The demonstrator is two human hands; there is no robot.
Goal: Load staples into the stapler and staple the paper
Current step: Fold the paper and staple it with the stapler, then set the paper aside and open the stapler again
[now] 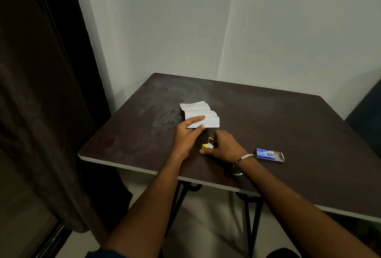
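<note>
A crumpled white paper point(203, 111) lies on the dark table point(268, 117). My left hand point(188, 134) pinches its near edge between thumb and fingers. Just right of it, my right hand point(223, 146) grips a small yellow and black stapler point(208, 144) that rests on the table; most of the stapler is hidden under the fingers. A blue staple box point(269, 154) with its white tray slid partly out lies to the right of my right wrist.
The table stands in a corner against white walls point(206, 31). A dark curtain point(41, 92) hangs at the left. The table's near edge point(132, 168) runs beneath my forearms, with black metal legs point(252, 216) below.
</note>
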